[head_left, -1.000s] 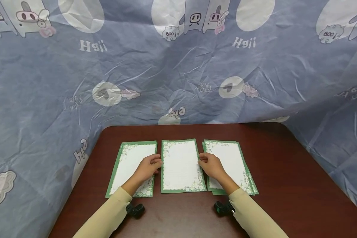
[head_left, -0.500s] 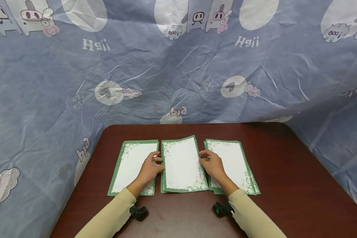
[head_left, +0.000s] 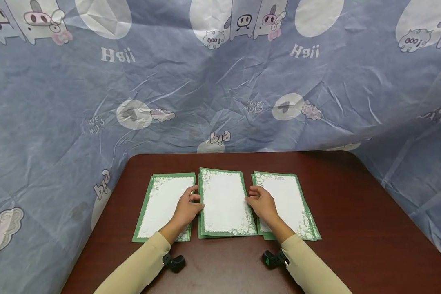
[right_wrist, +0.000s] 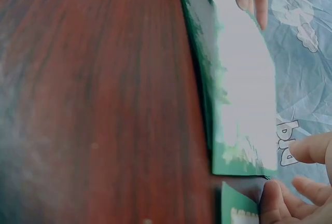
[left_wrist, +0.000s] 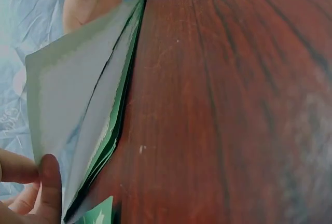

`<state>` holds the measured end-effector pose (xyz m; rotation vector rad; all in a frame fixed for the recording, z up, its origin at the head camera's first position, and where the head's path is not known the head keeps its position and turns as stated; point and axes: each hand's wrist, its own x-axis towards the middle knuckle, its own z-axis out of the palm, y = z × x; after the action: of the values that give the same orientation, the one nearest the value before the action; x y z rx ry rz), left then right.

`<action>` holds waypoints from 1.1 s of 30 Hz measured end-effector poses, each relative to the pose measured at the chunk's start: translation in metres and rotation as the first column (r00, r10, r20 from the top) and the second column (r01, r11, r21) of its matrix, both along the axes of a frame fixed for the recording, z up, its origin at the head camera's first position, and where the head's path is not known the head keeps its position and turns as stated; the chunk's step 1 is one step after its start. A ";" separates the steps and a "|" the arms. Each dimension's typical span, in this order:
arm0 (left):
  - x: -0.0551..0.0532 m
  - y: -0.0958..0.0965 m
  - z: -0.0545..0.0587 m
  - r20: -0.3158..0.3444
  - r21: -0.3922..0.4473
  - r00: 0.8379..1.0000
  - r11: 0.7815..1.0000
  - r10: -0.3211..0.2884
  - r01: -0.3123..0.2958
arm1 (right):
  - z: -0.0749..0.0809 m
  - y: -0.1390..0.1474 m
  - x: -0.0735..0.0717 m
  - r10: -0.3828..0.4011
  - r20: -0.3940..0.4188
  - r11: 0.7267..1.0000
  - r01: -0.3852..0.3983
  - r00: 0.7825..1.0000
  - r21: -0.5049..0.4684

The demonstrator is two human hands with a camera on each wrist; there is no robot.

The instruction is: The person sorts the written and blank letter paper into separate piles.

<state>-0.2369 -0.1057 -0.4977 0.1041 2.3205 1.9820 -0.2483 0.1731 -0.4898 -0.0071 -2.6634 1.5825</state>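
Left fingers [head_left: 195,197] hold middle sheet [head_left: 224,200]; right fingers [head_left: 255,192] at its right edge.

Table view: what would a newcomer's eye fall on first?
Probably the middle sheet, white with a green flowery border: the left hand pinches one side and the right hand is at the other. Next comes the blue cartoon-printed cloth behind the reddish-brown table, filling much of the head view.

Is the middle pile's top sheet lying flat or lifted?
Lifted, at least partly: the left wrist view shows the top sheet pinched by the left hand, with a gap above the sheets beneath.
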 end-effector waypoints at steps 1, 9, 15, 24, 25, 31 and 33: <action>0.000 0.000 0.001 -0.004 0.009 1.000 1.000 0.001 -0.001 | 0.000 0.001 0.000 0.003 0.009 1.000 -0.003 1.000 -0.011; 0.000 0.005 0.008 -0.035 0.065 0.999 0.998 -0.012 0.014 | 0.007 0.009 -0.002 -0.003 0.049 0.996 0.007 0.999 -0.088; -0.006 0.019 0.011 -0.039 0.059 0.999 0.998 -0.017 0.019 | 0.015 0.023 -0.001 -0.024 0.034 0.989 0.029 0.999 -0.148; -0.018 0.053 0.018 -0.032 0.087 0.997 0.994 -0.069 0.072 | 0.024 0.056 0.003 -0.086 0.035 0.979 0.091 0.996 -0.180; -0.020 0.058 0.019 -0.034 0.086 0.997 0.993 -0.074 0.077 | 0.025 0.060 0.004 -0.091 0.039 0.979 0.096 0.995 -0.182; -0.028 0.084 0.022 -0.033 0.062 0.992 0.991 -0.120 0.122 | 0.030 0.087 0.010 -0.116 0.057 0.982 0.123 0.992 -0.143; -0.030 0.093 0.022 -0.027 0.064 0.990 0.988 -0.136 0.137 | 0.030 0.096 0.013 -0.121 0.059 0.985 0.127 0.991 -0.120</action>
<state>-0.2669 -0.0129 -0.4756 0.2838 2.1971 1.9995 -0.2357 0.2689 -0.4603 -0.2166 -2.5408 1.7265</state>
